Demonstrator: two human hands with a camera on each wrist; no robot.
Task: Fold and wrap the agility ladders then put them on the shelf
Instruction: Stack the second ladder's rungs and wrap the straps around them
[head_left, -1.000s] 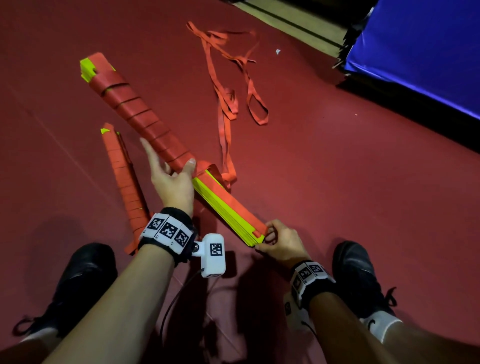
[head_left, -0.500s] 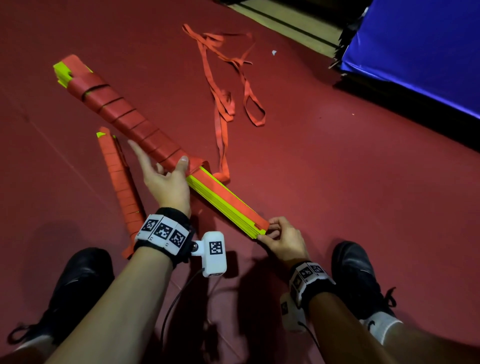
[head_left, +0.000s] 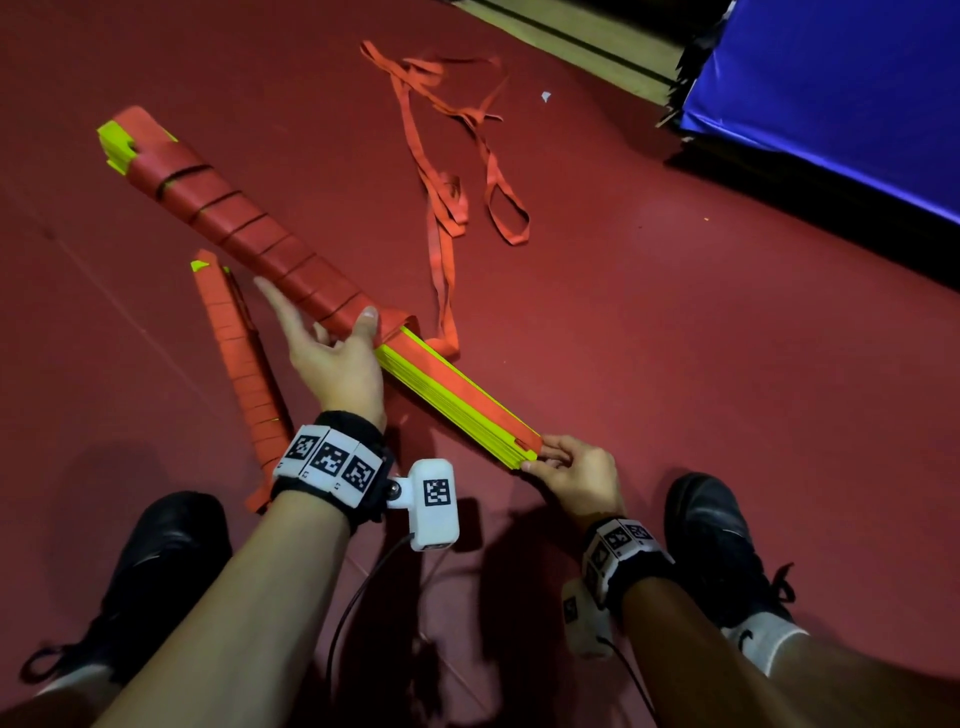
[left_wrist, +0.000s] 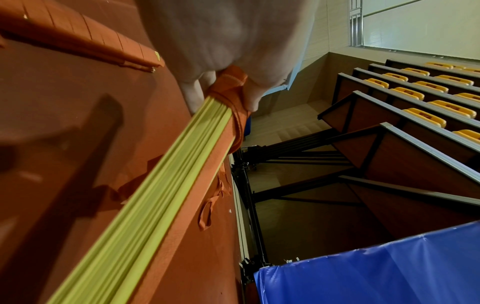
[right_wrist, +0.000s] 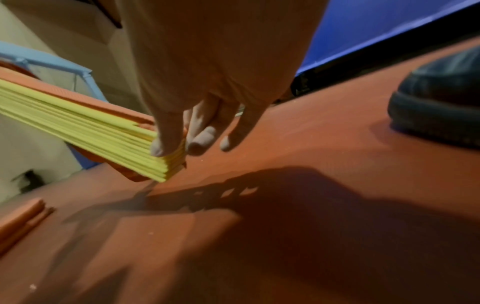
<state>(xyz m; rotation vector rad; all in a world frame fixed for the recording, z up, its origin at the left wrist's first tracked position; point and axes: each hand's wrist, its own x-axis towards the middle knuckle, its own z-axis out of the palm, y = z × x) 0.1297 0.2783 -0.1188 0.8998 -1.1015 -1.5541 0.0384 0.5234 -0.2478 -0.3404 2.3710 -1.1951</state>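
Hands first: our left hand (head_left: 340, 364) grips the half-wrapped agility ladder bundle (head_left: 291, 270) at mid-length, our right hand (head_left: 574, 470) pinches its bare yellow end; loose orange strap (head_left: 441, 208) trails across the red floor (head_left: 675, 364).

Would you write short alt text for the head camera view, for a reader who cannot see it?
A left hand grips a half-wrapped agility ladder bundle at mid-length while the right hand pinches its near yellow end. A loose orange strap trails over the red floor; a wrapped bundle lies at left.
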